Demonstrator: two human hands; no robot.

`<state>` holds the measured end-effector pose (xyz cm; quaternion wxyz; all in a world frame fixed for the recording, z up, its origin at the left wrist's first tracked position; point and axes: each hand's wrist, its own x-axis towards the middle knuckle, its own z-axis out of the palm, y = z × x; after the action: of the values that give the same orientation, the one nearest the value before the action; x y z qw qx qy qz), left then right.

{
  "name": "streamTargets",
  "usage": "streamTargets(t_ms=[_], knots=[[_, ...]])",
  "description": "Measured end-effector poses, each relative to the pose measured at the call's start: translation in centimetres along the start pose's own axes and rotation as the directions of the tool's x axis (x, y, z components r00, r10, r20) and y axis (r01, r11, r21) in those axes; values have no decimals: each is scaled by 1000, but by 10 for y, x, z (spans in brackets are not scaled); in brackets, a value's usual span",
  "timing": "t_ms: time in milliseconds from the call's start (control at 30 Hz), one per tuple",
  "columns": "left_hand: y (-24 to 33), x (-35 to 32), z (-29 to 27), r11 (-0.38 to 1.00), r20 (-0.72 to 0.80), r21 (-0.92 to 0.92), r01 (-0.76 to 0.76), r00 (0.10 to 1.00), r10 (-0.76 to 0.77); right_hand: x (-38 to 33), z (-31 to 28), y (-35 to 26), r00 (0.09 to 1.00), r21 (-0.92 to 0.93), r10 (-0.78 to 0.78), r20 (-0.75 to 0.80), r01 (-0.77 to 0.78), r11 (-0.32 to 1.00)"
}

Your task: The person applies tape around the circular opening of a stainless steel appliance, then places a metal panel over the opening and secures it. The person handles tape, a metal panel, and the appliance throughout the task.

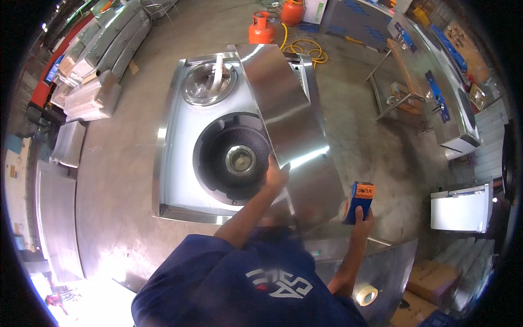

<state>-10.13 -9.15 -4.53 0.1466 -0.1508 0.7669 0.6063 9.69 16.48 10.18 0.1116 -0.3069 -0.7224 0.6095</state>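
Note:
My left hand [277, 173] grips the left edge of a long, shiny steel panel [278, 92]. The panel lies slanted over the right side of a steel stove unit [173, 136]. To the left of that hand is a round black burner ring [210, 139] with a metal cup [240, 160] at its centre. Off the panel's lower right side, my right hand [364, 222] is closed around a blue block-shaped thing with an orange label [363, 191]. Its exact kind is unclear. Farther back on the unit, a round steel basin [190, 90] holds a white pipe [218, 71].
A tape roll [366, 295] rests on a metal sheet [400, 267] at the lower right. Orange gas cylinders [262, 30] and a yellow hose [321, 53] are at the back. Wrapped panels [92, 98] stand left; a steel counter [455, 122] stands right.

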Motion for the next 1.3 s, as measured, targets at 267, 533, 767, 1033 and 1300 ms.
streamTargets(t_ms=[267, 533, 767, 1033, 1300], knots=[[38, -37, -15, 1000, 24, -31, 0, 1000, 1, 45, 33, 19, 989, 66, -44, 143, 34, 997], [111, -135, -110, 937, 41, -309, -165, 982, 187, 43, 46, 21, 973, 97, -8, 229, -14, 995], [102, -163, -126, 937, 218, -341, 74, 976, 2, 6, 87, -9, 801, -41, -40, 598, 80, 996], [118, -150, -153, 961, 381, -277, -3, 917, 113, -37, 143, -37, 706, -21, 18, 708, -5, 1000], [111, -89, -218, 996, 458, -88, 30, 889, 14, -71, 219, -47, 801, -191, 19, 599, 120, 974]])
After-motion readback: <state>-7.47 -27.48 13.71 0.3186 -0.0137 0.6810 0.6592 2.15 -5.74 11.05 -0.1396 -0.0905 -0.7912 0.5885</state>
